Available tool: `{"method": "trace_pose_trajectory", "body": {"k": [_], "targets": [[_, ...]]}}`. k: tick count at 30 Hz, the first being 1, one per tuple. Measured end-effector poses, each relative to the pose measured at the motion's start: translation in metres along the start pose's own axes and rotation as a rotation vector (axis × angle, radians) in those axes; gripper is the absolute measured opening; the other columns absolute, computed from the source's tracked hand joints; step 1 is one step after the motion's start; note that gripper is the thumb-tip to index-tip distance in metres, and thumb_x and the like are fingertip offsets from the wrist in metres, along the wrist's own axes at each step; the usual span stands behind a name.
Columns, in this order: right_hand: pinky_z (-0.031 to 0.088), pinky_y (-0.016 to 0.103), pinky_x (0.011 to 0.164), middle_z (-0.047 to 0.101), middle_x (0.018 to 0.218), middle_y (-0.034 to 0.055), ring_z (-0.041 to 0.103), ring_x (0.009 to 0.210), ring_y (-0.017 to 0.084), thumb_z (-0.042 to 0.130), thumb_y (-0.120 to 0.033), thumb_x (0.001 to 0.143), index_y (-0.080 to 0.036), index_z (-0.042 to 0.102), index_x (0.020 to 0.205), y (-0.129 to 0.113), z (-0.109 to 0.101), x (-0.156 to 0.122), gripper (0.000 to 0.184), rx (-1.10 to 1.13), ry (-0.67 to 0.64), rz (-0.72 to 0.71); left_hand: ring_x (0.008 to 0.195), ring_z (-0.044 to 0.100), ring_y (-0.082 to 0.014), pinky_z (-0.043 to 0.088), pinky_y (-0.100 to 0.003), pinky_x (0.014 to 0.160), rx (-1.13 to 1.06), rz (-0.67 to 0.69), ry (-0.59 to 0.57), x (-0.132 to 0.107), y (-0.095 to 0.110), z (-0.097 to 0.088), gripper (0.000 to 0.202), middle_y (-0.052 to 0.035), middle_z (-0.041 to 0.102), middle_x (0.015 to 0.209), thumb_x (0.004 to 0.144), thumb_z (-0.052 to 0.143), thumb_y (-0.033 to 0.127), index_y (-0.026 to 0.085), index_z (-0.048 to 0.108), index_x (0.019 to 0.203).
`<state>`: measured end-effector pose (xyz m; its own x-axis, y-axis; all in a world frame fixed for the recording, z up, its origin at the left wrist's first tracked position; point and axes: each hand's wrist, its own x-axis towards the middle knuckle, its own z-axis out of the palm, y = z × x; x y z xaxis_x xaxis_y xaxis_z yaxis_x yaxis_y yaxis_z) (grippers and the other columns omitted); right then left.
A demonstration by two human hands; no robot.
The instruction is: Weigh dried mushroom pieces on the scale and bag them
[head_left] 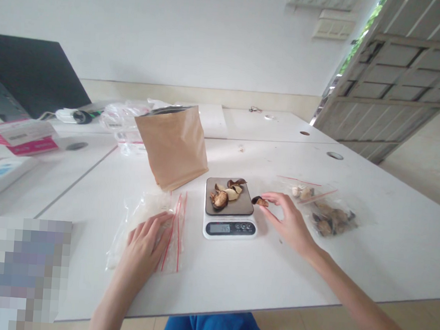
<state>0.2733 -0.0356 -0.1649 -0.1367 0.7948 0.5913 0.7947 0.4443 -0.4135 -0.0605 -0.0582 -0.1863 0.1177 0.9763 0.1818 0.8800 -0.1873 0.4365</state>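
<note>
A digital kitchen scale [209, 223] stands on the table before me, its display lit and reading what looks like 145. On its square plate lie several dried mushroom pieces [221, 200], brown and cream. Just right of the plate, my right hand [286, 217] pinches a dark dried mushroom piece [260, 201] between thumb and fingers. My left hand [147, 238] rests flat, holding nothing, on a stack of clear zip bags [124, 244] with red seal lines. Behind the stack a brown paper bag [176, 147] stands upright with its top open.
Right of my right hand lie filled zip bags of dried mushrooms [331, 220]. Farther left are crumpled clear plastic bags [121, 118], a pink and white box [22, 136], a white camera [70, 116] and a black monitor [34, 76]. Cable holes [335, 156] open in the tabletop.
</note>
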Motion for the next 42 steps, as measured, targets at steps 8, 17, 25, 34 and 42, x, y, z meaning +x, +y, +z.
{"method": "trace_pose_trajectory", "body": {"k": [8, 17, 25, 34, 42], "targets": [[0.044, 0.041, 0.094, 0.061, 0.113, 0.0066, 0.055, 0.108, 0.022, 0.053, -0.025, 0.088, -0.024, 0.055, 0.113, -0.009, 0.003, 0.019, 0.025, 0.04, -0.146, -0.099, 0.117, 0.05, -0.0238, 0.038, -0.044, 0.096, 0.002, 0.005, 0.01, -0.001, -0.003, 0.002, 0.039, -0.0045, 0.057, 0.128, 0.092, 0.029, 0.043, 0.026, 0.05, 0.12], [0.045, 0.038, 0.089, 0.061, 0.099, 0.0055, 0.056, 0.101, 0.021, 0.045, -0.019, 0.09, -0.024, 0.057, 0.1, 0.006, -0.029, -0.039, 0.016, -0.015, -0.164, 0.018, 0.106, 0.058, -0.024, 0.044, -0.04, 0.087, 0.054, 0.069, 0.097, 0.0, -0.007, 0.005, 0.036, -0.0036, 0.063, 0.119, 0.089, 0.041, 0.043, 0.026, 0.058, 0.115], [0.044, 0.033, 0.089, 0.061, 0.099, 0.0056, 0.056, 0.099, 0.017, 0.042, -0.02, 0.093, -0.023, 0.059, 0.099, -0.049, -0.034, 0.009, 0.018, 0.209, -0.279, -0.099, 0.088, 0.063, -0.021, 0.049, -0.034, 0.074, -0.046, 0.202, 0.521, 0.004, 0.015, -0.021, 0.027, -0.0051, 0.069, 0.098, 0.087, 0.051, 0.041, 0.023, 0.062, 0.104], [0.043, 0.025, 0.059, 0.058, 0.077, -0.0007, 0.054, 0.066, 0.012, 0.052, -0.043, 0.086, -0.021, 0.053, 0.095, -0.117, -0.014, 0.072, 0.024, 0.49, -0.452, 0.013, 0.1, 0.059, -0.0158, 0.047, -0.03, 0.084, -0.467, 0.389, 0.676, 0.029, 0.089, -0.038, 0.02, -0.0051, 0.062, 0.104, 0.088, 0.052, 0.028, 0.02, 0.053, 0.107], [0.039, 0.021, 0.048, 0.055, 0.066, -0.004, 0.051, 0.054, 0.009, 0.057, -0.044, 0.083, -0.02, 0.048, 0.088, -0.089, -0.013, 0.1, 0.026, 0.68, -0.566, 0.176, 0.099, 0.058, -0.0156, 0.045, -0.035, 0.088, -0.586, 0.231, 0.853, 0.051, 0.093, -0.044, 0.014, -0.0054, 0.06, 0.102, 0.09, 0.046, 0.031, 0.021, 0.041, 0.082]]}}
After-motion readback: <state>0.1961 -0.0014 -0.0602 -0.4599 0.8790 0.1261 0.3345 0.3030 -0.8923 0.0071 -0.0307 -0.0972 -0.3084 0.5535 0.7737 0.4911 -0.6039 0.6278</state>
